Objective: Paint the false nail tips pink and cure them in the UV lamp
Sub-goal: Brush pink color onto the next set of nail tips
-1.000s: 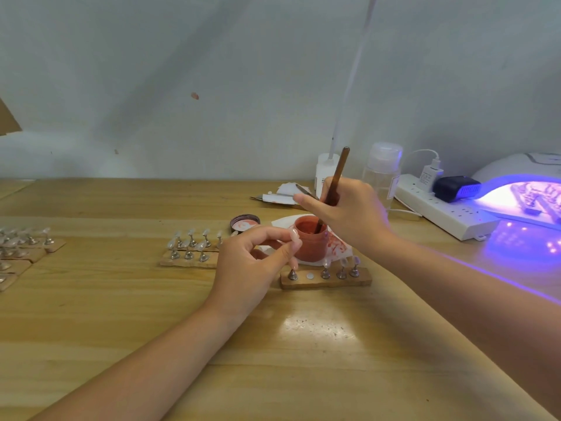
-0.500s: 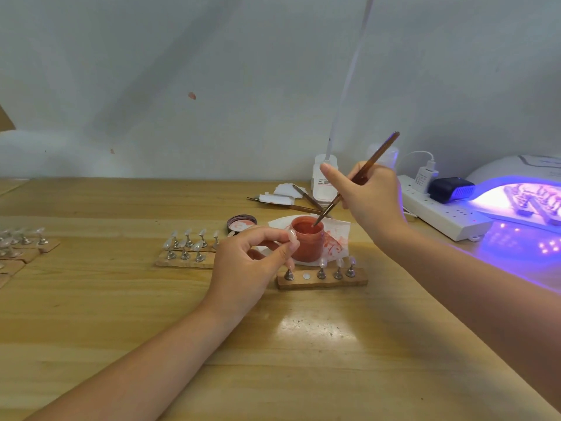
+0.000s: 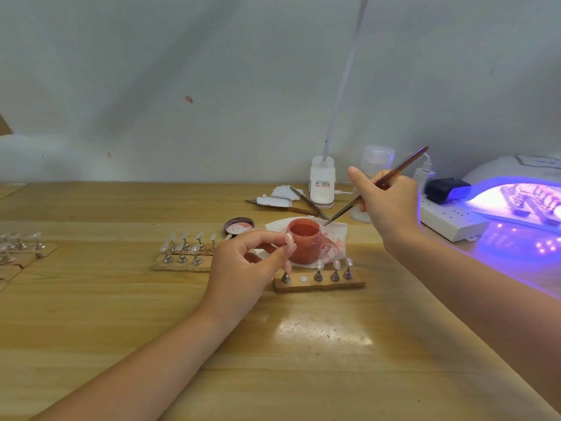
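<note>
My left hand (image 3: 246, 265) pinches a single false nail tip (image 3: 288, 238) on its small stand, just left of the open pink polish jar (image 3: 304, 240). My right hand (image 3: 387, 202) grips a thin brown brush (image 3: 379, 185); its tip hangs at the jar's right rim over a stained paper towel (image 3: 335, 238). In front of the jar lies a wooden holder strip (image 3: 318, 282) with three nail tips standing at its right end and one bare peg at the left. The UV lamp (image 3: 522, 192) glows purple at the right with more strips inside.
Another strip of nail tips (image 3: 185, 253) lies left of my left hand, and further strips (image 3: 21, 247) sit at the far left edge. The jar lid (image 3: 239, 225), spare brushes (image 3: 303, 205), a clamp lamp base (image 3: 322, 183), a clear bottle (image 3: 376, 159) and a power strip (image 3: 449, 217) stand behind.
My right hand lifted the brush out of the polish jar and drew it back to the right; the brush tip now sits at the jar's rim. My left hand stayed put.
</note>
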Available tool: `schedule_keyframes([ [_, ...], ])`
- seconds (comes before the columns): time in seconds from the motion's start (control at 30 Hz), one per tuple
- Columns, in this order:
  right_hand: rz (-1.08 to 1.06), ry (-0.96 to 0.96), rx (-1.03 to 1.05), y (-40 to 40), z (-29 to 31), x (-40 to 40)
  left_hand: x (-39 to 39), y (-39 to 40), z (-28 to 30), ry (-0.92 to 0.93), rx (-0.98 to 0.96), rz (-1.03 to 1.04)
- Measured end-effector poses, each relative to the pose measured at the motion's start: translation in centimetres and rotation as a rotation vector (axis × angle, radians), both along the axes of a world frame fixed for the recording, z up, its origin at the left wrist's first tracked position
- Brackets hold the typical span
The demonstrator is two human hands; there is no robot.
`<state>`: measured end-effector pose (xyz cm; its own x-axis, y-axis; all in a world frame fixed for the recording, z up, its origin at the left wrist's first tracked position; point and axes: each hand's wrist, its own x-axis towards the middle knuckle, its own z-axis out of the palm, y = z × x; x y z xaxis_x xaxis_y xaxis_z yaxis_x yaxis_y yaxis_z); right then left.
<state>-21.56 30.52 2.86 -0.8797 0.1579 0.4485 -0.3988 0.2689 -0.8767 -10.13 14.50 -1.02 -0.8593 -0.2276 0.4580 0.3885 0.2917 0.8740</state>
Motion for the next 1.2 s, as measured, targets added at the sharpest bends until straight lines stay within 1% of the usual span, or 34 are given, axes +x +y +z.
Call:
schedule_keyframes([
  [0.13, -0.019, -0.029, -0.088, 0.2, 0.1, 0.1, 0.0, 0.0, 0.0, 0.001, 0.006, 0.0],
  [0.23, -0.015, -0.064, -0.117, -0.2, -0.1, 0.2, 0.0, 0.0, 0.0, 0.004, 0.004, -0.002],
  [0.53, -0.019, -0.112, -0.106, -0.2, -1.0, 0.3, -0.1, 0.0, -0.1, 0.011, -0.009, 0.001],
  [0.73, -0.063, -0.069, -0.226, 0.7, -0.7, 0.7, -0.2, -0.1, -0.3, 0.012, -0.015, 0.016],
  [0.83, 0.086, 0.03, -0.302, 0.3, -0.7, 2.4, -0.2, -0.2, -0.4, 0.021, -0.003, 0.012],
  [0.87, 0.144, 0.106, -0.268, 0.2, -0.8, 3.2, -0.2, -0.2, -0.4, 0.02, 0.004, 0.007],
  [0.97, 0.285, 0.362, -0.069, 0.0, -1.1, 5.0, -0.2, -0.1, -0.3, 0.016, 0.007, 0.004],
  [1.03, 0.336, 0.433, -0.03, 0.0, -1.7, 5.8, -0.3, -0.1, -0.4, 0.018, 0.02, 0.0],
  [1.1, 0.368, 0.465, -0.045, 0.3, -2.2, 6.4, -0.3, -0.1, -0.4, 0.018, 0.022, -0.008],
  [1.2, 0.393, 0.585, 0.091, 0.5, -2.6, 7.1, -0.3, -0.1, -0.3, 0.025, 0.015, -0.017],
])
